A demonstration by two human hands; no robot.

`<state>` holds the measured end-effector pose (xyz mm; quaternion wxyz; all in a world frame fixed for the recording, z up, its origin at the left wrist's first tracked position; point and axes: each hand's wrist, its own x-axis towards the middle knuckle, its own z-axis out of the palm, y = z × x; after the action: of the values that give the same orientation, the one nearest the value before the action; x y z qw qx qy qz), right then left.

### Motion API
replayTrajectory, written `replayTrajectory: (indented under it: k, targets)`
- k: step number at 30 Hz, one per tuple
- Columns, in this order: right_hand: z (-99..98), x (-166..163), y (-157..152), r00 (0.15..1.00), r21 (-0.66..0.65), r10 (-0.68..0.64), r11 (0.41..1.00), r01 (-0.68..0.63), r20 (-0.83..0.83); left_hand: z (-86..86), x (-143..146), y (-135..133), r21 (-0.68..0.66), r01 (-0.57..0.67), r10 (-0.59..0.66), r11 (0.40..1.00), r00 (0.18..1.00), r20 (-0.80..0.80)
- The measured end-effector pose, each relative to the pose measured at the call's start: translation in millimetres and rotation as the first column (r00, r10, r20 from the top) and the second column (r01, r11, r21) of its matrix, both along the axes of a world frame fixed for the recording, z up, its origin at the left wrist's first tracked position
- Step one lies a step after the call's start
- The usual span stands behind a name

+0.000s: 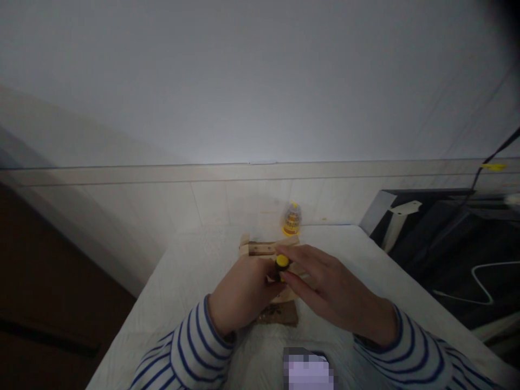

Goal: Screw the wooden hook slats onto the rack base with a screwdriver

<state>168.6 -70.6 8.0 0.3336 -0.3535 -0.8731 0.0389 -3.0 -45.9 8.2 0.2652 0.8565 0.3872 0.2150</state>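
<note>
While hovering over wood [262, 249] nearer than the container [291, 222], gripping yellow-topped handle [281, 262] with left hand [244, 292] and right hand [331, 284].

Indoor room, perhaps a home, white-covered table [190, 281] against pale wall panelling [235, 203]

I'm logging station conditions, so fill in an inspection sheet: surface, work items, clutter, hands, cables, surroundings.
Surface: white-covered table.
Work items: yellow-topped black handle; wooden pieces beneath the hands, partly hidden.
Clutter: clear container with yellow base near the far edge; pixelated item in front, unidentifiable.
Hands: left hand grips the handle; right hand has fingertips at it, grip unclear.
Cables: black cable and white cable, far right.
Surroundings: pale wall behind.
</note>
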Motion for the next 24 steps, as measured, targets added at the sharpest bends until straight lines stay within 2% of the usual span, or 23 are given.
replayTrajectory:
  k: [5,9,15,24]
  targets:
    - [1.9,-0.1,0.3,0.999,0.028,0.035,0.999,-0.035,0.031,-1.1,0.0,0.4,0.026,0.003,-0.002,1.0,1.0,-0.028]
    - [-0.8,0.8,1.2,0.999,0.038,0.005,0.999,-0.006,0.035,-1.7,-0.6,0.1,0.04,0.034,-0.033,0.999,0.999,-0.028]
    - [-6.1,1.4,2.4,1.0,0.046,0.003,0.999,-0.002,-0.011,-1.5,0.9,1.1,0.049,0.052,-0.051,0.997,0.998,-0.024]
    - [-7.3,2.4,6.6,0.998,0.024,0.019,1.0,-0.017,-0.059,-1.2,-0.3,-0.1,0.022,0.016,-0.016,1.0,1.0,-0.009]
